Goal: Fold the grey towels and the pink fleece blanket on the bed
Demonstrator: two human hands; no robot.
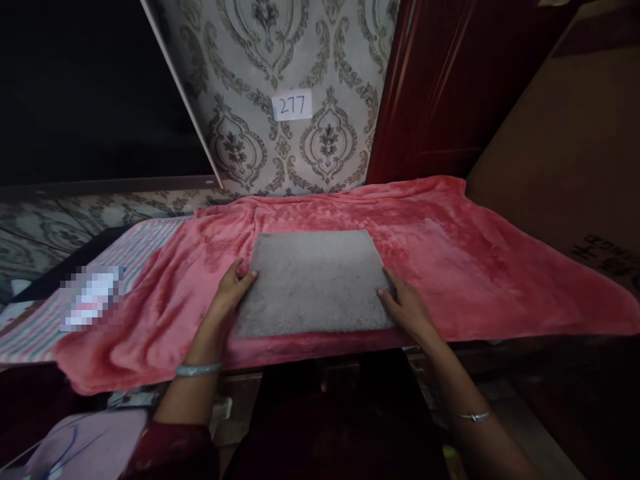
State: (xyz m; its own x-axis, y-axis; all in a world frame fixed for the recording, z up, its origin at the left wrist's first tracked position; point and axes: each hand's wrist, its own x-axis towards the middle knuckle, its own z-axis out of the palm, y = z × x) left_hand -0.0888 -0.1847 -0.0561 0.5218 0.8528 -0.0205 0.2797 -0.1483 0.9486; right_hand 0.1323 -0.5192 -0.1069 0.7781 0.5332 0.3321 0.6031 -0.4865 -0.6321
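Silver, a thin bracelet [474, 417] rings the right wrist closest to view, and a pale bangle [199, 370] the left. Beyond them the hands flank the mat: the left hand [230, 287] has thumb and forefinger spread apart, the thumb touching the left edge; the right hand [407, 303] rests its thumb at the right edge, its fingers partly hidden, so whether it pinches I cannot tell. Between them the grey mat [310, 287] lies flat on the pink blanket [475, 267], close to its near side. It looks light, soft and short-piled, probably bendy, neither slippery nor fragile; the two side edges seem the best hold, taken evenly lest the middle sag. Left of the blanket runs a striped cloth [145, 243]. At the right stands a printed carton [565, 153]; what it contains is hidden. Farthest, a "277" label [293, 105] sits on the patterned wall [325, 40].
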